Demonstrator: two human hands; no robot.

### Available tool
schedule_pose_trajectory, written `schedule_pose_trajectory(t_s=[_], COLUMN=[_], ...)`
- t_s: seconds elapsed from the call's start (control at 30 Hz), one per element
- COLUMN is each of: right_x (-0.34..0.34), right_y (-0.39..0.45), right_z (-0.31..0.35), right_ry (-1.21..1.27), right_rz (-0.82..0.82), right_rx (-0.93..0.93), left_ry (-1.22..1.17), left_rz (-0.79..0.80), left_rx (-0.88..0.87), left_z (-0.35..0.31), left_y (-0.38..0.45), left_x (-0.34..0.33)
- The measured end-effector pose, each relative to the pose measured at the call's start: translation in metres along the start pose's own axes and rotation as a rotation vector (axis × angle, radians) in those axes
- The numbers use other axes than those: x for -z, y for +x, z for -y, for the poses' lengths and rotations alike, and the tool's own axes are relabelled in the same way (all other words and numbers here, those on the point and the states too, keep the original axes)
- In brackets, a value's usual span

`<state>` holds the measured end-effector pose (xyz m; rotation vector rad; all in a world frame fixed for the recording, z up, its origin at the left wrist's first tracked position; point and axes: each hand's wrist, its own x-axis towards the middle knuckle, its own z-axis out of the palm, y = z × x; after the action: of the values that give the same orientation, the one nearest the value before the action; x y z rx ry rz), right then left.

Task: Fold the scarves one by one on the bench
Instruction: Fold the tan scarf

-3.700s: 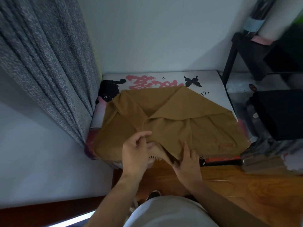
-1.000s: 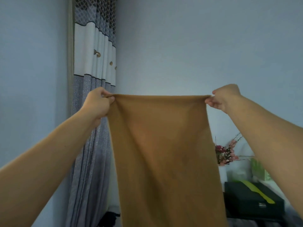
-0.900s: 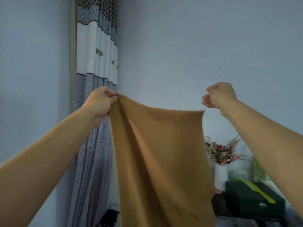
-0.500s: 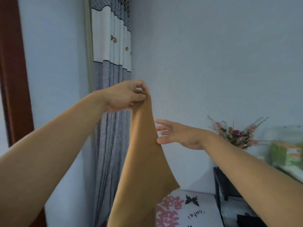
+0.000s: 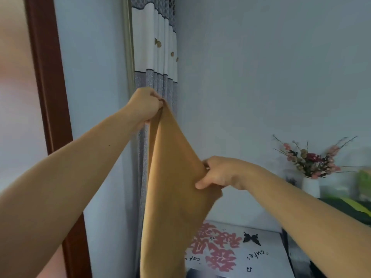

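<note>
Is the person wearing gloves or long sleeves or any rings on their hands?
No. The left hand and right hand are bare, with no gloves. Both forearms are uncovered as far as the picture shows, so no sleeves reach them. No watch or bracelet shows on either wrist. The fingers are curled in, so rings cannot be ruled out.

I see a plain mustard-brown scarf (image 5: pixel 172 187), no print on it. The bench (image 5: pixel 267 257) below has a white cover with large pink-red characters, a black butterfly (image 5: pixel 251 238) and small black lettering. The curtain (image 5: pixel 155 63) runs in bands: a grey honeycomb pattern at the top, a white band with a few gold-brown dots, then speckled grey below a thin dark line. The wall (image 5: pixel 261 77) is pale blue-grey; the door frame (image 5: pixel 48 97) is dark reddish brown. Pink and dark red flowers (image 5: pixel 312 159) sit in a white vase (image 5: pixel 311 186).
</note>
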<state>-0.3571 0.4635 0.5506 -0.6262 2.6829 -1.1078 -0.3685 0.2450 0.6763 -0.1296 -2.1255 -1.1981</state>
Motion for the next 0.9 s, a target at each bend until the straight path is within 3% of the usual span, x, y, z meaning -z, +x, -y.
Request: schedule_pose_trajectory(t_s=[0.1, 0.17, 0.2, 0.3, 0.33, 0.43, 0.53, 0.67, 0.77, 0.83, 0.9], right_x=[0.025, 0.055, 0.071, 0.113, 0.121, 0.137, 0.157, 0.174, 0.178, 0.174, 0.165], right_y=[-0.006, -0.009, -0.009, -0.012, -0.013, -0.014, -0.024, -0.029, -0.036, -0.043, -0.046], right_z=[-0.019, -0.028, -0.032, -0.043, -0.047, -0.060, -0.068, -0.075, -0.074, -0.065, -0.050], right_ry=[-0.239, -0.272, -0.306, -0.395, -0.452, -0.572, -0.648, -0.668, -0.631, -0.608, -0.430], right_rz=[0.033, -0.081, -0.257, -0.983, -1.038, -0.950, -1.058, -0.927, -0.912, -1.022, -1.091], right_rx=[-0.141, -0.193, -0.185, -0.054, -0.033, -0.105, -0.104, -0.134, -0.165, -0.105, 0.106], left_ry=[-0.021, -0.047, -0.063, -0.135, -0.162, -0.210, -0.232, -0.249, -0.444, -0.665, -0.777], left_rz=[-0.086, -0.098, -0.094, -0.021, -0.004, 0.016, 0.036, -0.012, -0.023, 0.134, 0.448], left_rx=[0.020, 0.033, 0.035, 0.015, 0.012, 0.018, 0.017, 0.021, 0.115, 0.240, 0.342], left_z=[0.012, 0.019, 0.022, 0.030, 0.031, 0.031, 0.028, 0.030, 0.024, 0.014, 0.002], left_y=[0.005, 0.006, 0.006, 0.008, 0.009, 0.009, 0.004, 0.000, -0.010, -0.027, -0.046], left_x=[0.016, 0.020, 0.019, 0.008, 0.003, -0.013, -0.033, -0.049, -0.053, -0.053, -0.055])
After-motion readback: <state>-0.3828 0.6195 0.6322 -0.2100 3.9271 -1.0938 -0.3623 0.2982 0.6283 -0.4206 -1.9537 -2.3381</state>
